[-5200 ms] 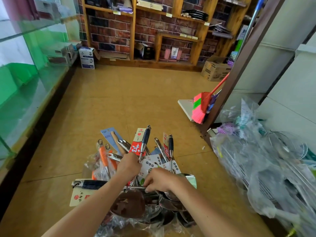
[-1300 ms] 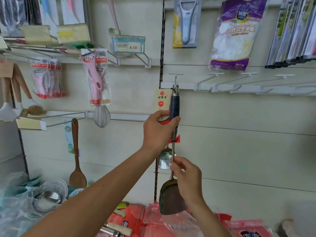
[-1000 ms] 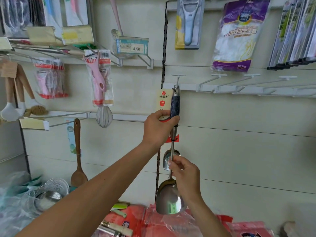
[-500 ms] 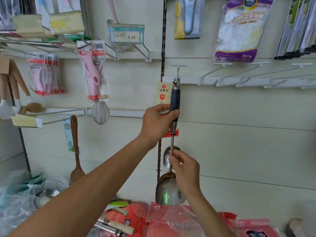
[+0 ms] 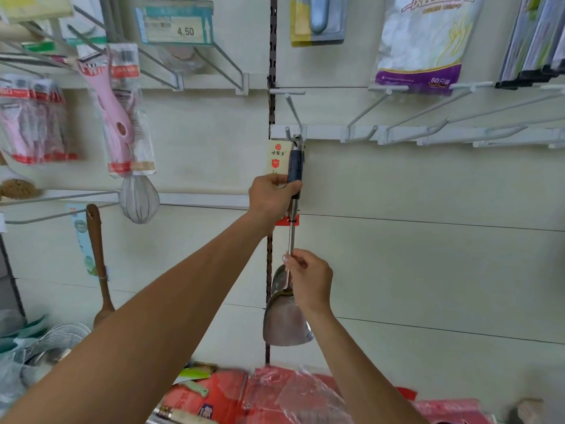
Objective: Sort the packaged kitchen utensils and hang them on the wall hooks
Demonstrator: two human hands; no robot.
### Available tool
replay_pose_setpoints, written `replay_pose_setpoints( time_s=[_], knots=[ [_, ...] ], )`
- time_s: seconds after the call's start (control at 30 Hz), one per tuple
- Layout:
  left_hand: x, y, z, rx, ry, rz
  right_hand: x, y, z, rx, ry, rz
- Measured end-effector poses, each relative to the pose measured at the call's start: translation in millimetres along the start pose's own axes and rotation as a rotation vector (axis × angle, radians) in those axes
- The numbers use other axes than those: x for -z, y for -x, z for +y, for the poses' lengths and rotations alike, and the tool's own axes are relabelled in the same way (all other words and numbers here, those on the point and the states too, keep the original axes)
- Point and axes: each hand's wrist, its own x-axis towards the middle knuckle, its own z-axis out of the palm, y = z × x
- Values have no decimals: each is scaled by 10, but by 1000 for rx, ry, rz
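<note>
Far left: pink peeler packs [image 5: 117, 117], whisk [image 5: 139, 200] and wooden spoon [image 5: 99, 258] hang on their own hooks, well apart from the work.

Centre: the step in hand is hanging one packaged steel spatula [image 5: 292, 234].
- Left hand [image 5: 272, 195]: grip clamped round the dark handle and its card.
- Handle loop is up at the wall hook [image 5: 294, 113]; cannot tell if it is fully seated.
- Right hand [image 5: 312, 283]: grip pinched on the steel shaft above the blade, steadying it.

Next, likely: check the loop is over the hook tip, then ease off both grips so the spatula hangs plumb. What looks like a second utensil behind the blade may snag.

Right: empty hooks [image 5: 367, 114], nothing in the way there.
</note>
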Motion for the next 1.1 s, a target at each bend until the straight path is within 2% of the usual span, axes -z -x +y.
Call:
replay_pose_setpoints(
  time_s=[0.3, 0.6, 0.7, 0.8, 0.9, 1.0, 1.1],
  knots=[
    [-182, -317, -124, 18, -15, 16, -97, -441, 264, -2, 62, 9],
    [-106, -139, -188, -46, -97, -16, -70, -382, 233, -56, 3, 39],
    [50, -2, -172, -87, -93, -10, -31, -282, 119, 27, 61, 89],
    [332, 143, -142, -144, -177, 21, -107, -114, -87, 155, 106, 68],
    [823, 333, -121, -170, -270, 70, -369, 132, -345, 232, 178, -46],
    [1535, 605, -63, -208, -354, 106, -770, 502, -603, 291, 226, -180],
    [2493, 1021, -59, -250, -574, 145, -1284, 1010, -830, 327, 237, -325]
  ],
)
